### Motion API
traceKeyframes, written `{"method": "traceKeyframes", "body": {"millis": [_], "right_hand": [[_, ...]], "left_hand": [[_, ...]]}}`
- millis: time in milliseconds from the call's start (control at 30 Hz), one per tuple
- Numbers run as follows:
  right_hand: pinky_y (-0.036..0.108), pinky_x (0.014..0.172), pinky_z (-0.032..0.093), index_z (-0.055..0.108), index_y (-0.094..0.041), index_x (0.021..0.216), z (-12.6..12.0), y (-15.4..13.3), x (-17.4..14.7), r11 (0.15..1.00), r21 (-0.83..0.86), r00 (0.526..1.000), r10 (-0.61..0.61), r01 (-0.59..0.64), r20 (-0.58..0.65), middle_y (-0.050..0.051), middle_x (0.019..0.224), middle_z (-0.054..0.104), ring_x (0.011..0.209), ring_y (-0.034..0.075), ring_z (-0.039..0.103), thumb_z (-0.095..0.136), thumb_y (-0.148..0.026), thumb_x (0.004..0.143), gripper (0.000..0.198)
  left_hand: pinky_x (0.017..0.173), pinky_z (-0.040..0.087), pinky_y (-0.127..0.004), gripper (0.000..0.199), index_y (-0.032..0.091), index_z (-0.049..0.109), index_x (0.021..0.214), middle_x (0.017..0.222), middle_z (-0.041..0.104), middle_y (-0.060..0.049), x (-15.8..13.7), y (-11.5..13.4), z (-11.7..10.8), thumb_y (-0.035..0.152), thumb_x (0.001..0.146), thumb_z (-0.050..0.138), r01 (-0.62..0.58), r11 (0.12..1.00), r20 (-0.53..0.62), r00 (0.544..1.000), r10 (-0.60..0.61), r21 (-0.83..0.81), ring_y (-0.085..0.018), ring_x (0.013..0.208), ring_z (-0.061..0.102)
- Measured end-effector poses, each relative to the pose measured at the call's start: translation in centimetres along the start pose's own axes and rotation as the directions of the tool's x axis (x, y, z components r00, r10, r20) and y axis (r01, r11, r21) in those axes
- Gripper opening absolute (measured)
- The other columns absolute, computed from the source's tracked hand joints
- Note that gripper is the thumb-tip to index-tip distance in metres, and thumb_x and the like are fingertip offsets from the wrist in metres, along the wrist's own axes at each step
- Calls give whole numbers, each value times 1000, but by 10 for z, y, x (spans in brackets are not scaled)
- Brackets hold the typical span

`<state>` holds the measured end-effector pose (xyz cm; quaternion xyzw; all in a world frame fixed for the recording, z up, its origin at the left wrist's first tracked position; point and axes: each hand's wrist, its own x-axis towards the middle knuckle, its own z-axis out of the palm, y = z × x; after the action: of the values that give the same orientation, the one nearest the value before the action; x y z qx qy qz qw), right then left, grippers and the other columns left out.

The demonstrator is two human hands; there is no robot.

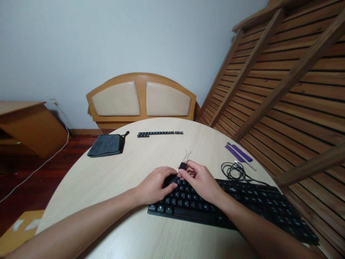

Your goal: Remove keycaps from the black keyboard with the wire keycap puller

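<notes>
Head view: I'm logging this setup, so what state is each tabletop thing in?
Wire keycap puller, held in right hand
Keyboard, face up, left hand on it
Loose keycaps, lined up in two rows
Cable, loosely coiled
Gray cloth, apparently folded
Purple items, lying side by side

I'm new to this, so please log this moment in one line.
left hand: on keyboard | right hand: holding wire tool | loose keys: beyond keyboard

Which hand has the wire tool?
The right hand: it grips the black-handled wire tool above the keyboard. The left hand, on the keyboard's left end, shows no tool.
</notes>
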<state>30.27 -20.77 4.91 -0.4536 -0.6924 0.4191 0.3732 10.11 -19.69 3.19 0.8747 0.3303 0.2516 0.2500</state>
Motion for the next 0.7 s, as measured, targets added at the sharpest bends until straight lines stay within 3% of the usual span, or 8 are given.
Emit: {"method": "traceKeyframes", "body": {"millis": [267,700], "right_hand": [[26,69,50,61,-19,87,0,1,1,998,-60,999,-24,21,-38,2,80,69,77,16,66,54,-37,91,20],[23,63,47,61,-18,81,-2,-1,1,990,-139,999,-30,34,31,1,77,70,72,15,65,54,-34,91,20]], "left_hand": [[101,42,-43,34,22,55,123,123,62,-7,-1,-1,-1,27,89,57,-17,999,17,1000,16,34,-23,113,54],[102,42,-40,30,20,59,117,120,60,-7,-1,-2,2,26,88,59,-2,1000,-12,1000,2,17,-22,114,52]]}}
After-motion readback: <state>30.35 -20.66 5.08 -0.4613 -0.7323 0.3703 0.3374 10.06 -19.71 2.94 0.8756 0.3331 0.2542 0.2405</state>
